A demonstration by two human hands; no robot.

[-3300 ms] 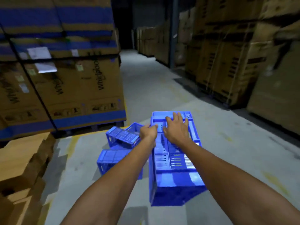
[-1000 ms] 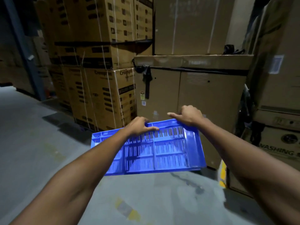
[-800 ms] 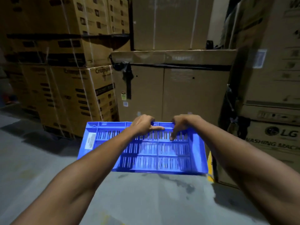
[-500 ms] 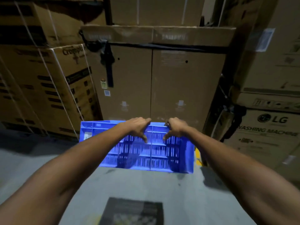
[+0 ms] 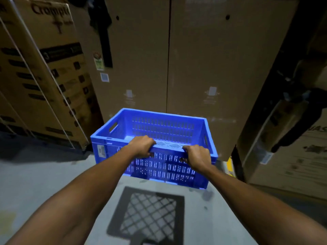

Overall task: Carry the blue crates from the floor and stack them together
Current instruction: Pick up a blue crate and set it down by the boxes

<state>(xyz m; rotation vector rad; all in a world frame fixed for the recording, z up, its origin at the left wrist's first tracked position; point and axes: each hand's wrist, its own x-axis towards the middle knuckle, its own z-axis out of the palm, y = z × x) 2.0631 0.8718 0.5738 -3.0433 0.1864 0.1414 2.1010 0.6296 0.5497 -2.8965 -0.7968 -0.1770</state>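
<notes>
The blue crate (image 5: 162, 128) stood upright, open top facing up, low over the grey floor (image 5: 35, 183) and just in front of a tall plain cardboard box (image 5: 203, 59). Whether its base touched the floor could not be told. Its inside showed slotted walls and a blue bottom. The person's left hand (image 5: 141, 146) and right hand (image 5: 197, 157) both gripped the near long rim, fingers curled round the edge, the two hands a little apart.

A small white label (image 5: 101, 150) sat at the crate's near left corner, its print too blurred to read. To the left, a strapped carton (image 5: 53, 71) bore the letters "Crompt", the rest cut off. The plain box carried a green-and-white tag (image 5: 98, 62) and a small square sticker (image 5: 104, 77), neither legible. At the right edge another carton (image 5: 297, 165) showed only part of a word. A dark mesh panel (image 5: 146, 214) lay on the floor, seen between the forearms.
</notes>
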